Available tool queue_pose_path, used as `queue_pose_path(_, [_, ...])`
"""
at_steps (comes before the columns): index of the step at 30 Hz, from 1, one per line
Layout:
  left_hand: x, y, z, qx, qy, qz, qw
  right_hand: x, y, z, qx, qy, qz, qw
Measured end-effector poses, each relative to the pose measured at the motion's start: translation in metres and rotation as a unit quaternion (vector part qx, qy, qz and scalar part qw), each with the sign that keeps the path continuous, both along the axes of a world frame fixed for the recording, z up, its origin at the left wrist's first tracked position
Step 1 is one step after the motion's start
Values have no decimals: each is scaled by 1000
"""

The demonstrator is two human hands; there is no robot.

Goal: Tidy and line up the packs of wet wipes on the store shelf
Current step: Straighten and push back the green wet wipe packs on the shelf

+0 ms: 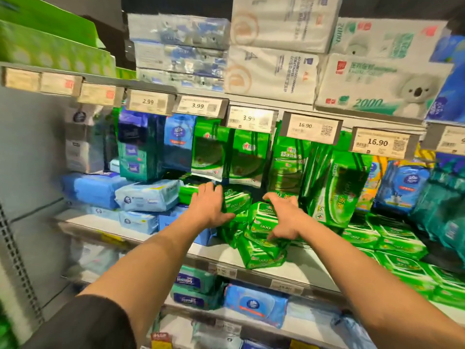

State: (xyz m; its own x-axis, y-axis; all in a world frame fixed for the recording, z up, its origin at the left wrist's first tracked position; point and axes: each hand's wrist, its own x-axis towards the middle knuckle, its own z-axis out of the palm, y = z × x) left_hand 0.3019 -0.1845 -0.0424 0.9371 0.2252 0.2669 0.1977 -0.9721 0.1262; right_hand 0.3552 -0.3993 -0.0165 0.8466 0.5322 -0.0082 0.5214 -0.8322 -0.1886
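Head view: green wet-wipe packs [261, 244] heaped askew mid-shelf [156, 239], long axes slanting near-right. Left hand [210, 206] spread open, flat against the heap's left side; right hand [283, 217] open, fingers curled over the top pack, nearer the tilted ones.

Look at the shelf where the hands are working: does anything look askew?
Yes. The green wet wipe packs between the left hand and right hand lie in a tilted jumble, while the green packs to the right sit flat in rows.
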Motion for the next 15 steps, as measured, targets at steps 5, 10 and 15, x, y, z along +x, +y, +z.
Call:
queue_pose_path(5, [29, -12, 6, 32, 74, -13, 997, -14, -17, -4, 98, 24, -21, 995])
queue_pose_path(10, [50, -20, 6, 29, 111, 7, 993, -23, -35, -8, 97, -10, -10, 995])
queue_pose_path(15, [59, -19, 5, 70, 108, -1, 992, -29, -63, -20, 94, -33, -12, 995])
